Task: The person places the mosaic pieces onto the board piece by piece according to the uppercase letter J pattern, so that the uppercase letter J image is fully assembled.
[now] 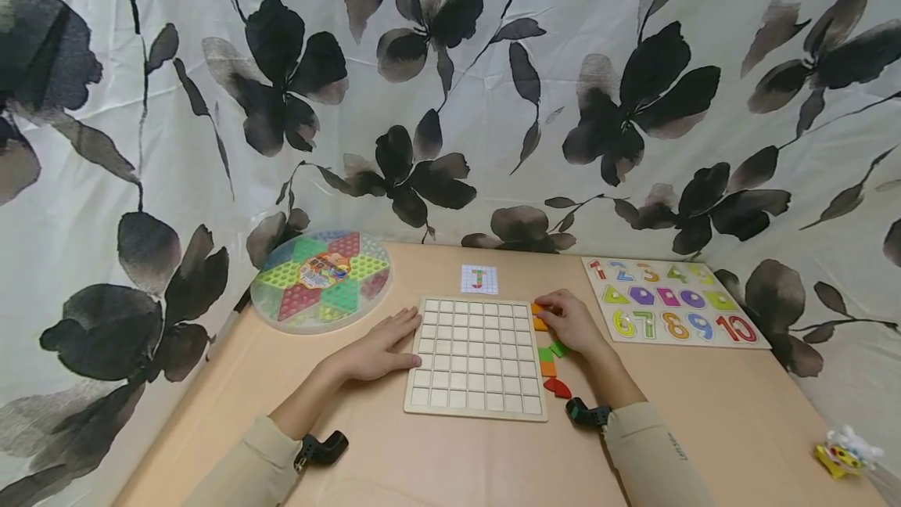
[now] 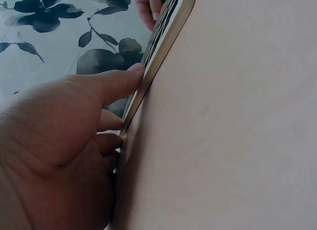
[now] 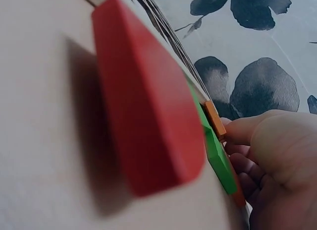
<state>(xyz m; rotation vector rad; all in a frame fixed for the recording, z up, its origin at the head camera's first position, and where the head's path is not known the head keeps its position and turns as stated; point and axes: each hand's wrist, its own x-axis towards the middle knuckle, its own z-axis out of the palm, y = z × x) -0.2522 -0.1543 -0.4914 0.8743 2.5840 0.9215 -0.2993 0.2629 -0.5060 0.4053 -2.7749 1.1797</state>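
A pale wooden grid board (image 1: 475, 357) lies on the table with rows of white squares. My left hand (image 1: 380, 346) rests against its left edge; in the left wrist view the thumb (image 2: 119, 84) lies along the board's rim. At the upper right corner, my right hand (image 1: 568, 321) touches orange blocks (image 1: 539, 318), fingers bent over them; the orange block (image 3: 215, 118) shows beside the thumb. Whether they pinch a block is hidden. Below it are green blocks (image 1: 558, 349), another orange block (image 1: 547, 368) and red curved pieces (image 1: 558, 387). A red piece (image 3: 148, 101) looms close in the right wrist view.
Behind the board lies a small gridded card (image 1: 479, 279) with a coloured figure. A round Chinese checkers board (image 1: 321, 282) is at the back left. A number-and-shape puzzle board (image 1: 672, 303) is at the back right. Near the right edge sits a yellow-and-white toy (image 1: 845, 454).
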